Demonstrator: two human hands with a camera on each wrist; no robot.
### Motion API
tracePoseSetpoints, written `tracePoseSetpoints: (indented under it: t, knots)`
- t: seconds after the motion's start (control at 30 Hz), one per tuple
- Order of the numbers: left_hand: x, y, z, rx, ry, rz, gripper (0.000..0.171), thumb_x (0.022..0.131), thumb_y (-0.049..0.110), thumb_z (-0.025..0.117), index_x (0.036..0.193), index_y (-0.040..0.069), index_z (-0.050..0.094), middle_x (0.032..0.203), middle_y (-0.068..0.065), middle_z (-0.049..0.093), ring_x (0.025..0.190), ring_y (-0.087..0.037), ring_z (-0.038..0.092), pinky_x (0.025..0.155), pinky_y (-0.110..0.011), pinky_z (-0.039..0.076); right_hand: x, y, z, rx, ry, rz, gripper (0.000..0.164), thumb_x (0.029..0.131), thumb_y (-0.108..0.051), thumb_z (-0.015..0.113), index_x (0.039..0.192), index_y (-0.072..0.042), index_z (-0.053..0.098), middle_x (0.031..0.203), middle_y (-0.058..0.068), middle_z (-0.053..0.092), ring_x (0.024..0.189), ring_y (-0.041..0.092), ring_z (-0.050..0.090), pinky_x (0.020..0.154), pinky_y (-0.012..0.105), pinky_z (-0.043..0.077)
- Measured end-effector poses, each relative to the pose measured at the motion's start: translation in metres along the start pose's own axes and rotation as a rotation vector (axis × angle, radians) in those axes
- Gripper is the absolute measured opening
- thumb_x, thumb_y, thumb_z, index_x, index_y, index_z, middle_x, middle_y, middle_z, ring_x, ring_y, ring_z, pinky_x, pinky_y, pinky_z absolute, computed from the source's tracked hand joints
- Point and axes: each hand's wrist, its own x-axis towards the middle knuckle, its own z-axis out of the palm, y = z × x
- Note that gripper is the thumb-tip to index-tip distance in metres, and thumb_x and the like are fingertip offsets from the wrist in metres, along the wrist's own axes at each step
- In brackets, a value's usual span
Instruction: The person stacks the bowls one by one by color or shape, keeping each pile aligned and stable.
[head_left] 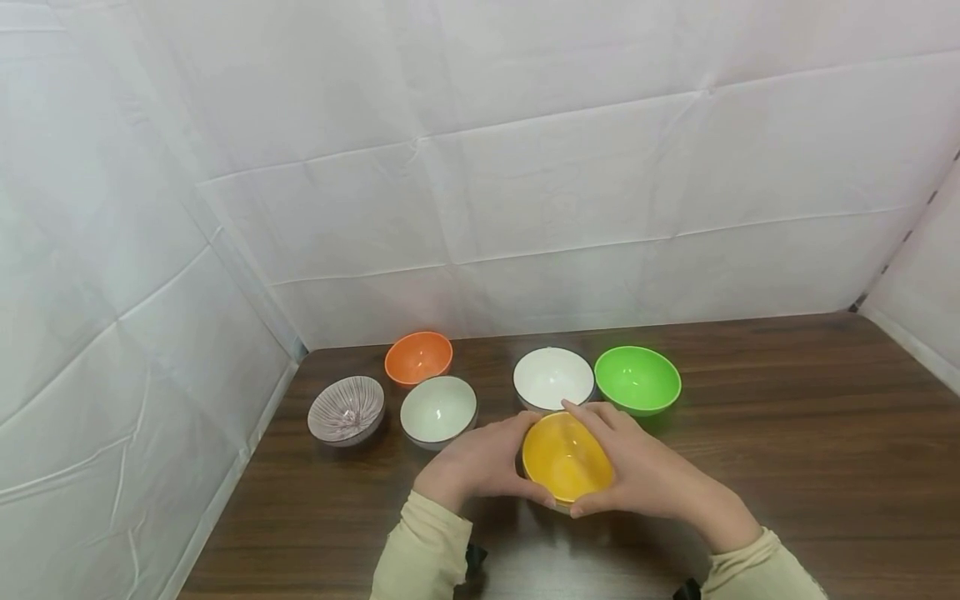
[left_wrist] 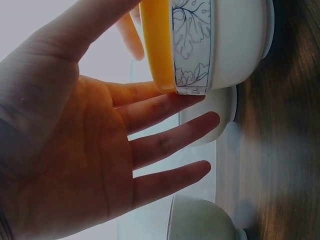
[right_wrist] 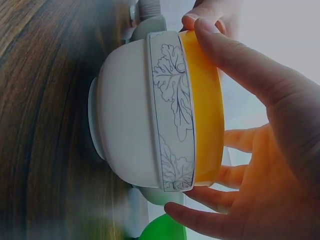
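Note:
A yellow bowl sits nested in a white bowl with a leaf-patterned band, its yellow rim standing above the band. My left hand holds the yellow bowl from the left, thumb at the near side and fingers at the far side. From the right, my right hand grips the same bowl, with both thumbs close together at its near edge. In the right wrist view the white bowl's foot is by the table. Just behind the stack stands a plain white bowl.
Beside the plain white bowl is a green bowl. To the left stand an orange bowl, a pale green bowl and a purple-streaked bowl. White cloth walls enclose the dark wooden table at the back and sides.

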Motion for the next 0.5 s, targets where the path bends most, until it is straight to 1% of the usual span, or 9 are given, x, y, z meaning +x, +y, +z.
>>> tracePoseSetpoints:
  t: [0.23,0.3,0.5]
  knots:
    - [0.001,-0.002,0.001,-0.047,0.008,0.081,0.089,0.063,0.056,0.080,0.138,0.023,0.044,0.119,0.008,0.060,0.099,-0.008,0.056,0.086,-0.035,0.054,0.000,0.003,-0.004,0.003,0.009,0.020,0.113,0.058,-0.062,0.080,0.149,-0.014,0.031,0.138,0.011,0.043,0.121,0.029,0.044,0.094,0.053,0.050]
    - [0.001,-0.002,0.002,-0.050,0.010,0.083,0.090,0.063,0.057,0.080,0.138,0.024,0.044,0.120,0.007,0.059,0.100,-0.008,0.055,0.086,-0.035,0.054,0.000,0.005,-0.005,0.008,0.019,0.024,0.111,0.059,-0.062,0.079,0.148,-0.013,0.033,0.137,0.012,0.044,0.120,0.029,0.045,0.093,0.053,0.050]
    - [0.001,0.000,0.005,-0.041,0.003,0.053,0.093,0.062,0.062,0.077,0.140,0.026,0.041,0.122,0.005,0.057,0.102,-0.009,0.054,0.086,-0.035,0.054,0.002,0.013,-0.011,0.016,0.042,0.022,0.105,0.064,-0.061,0.077,0.145,-0.007,0.037,0.136,0.016,0.047,0.120,0.030,0.046,0.096,0.056,0.048]
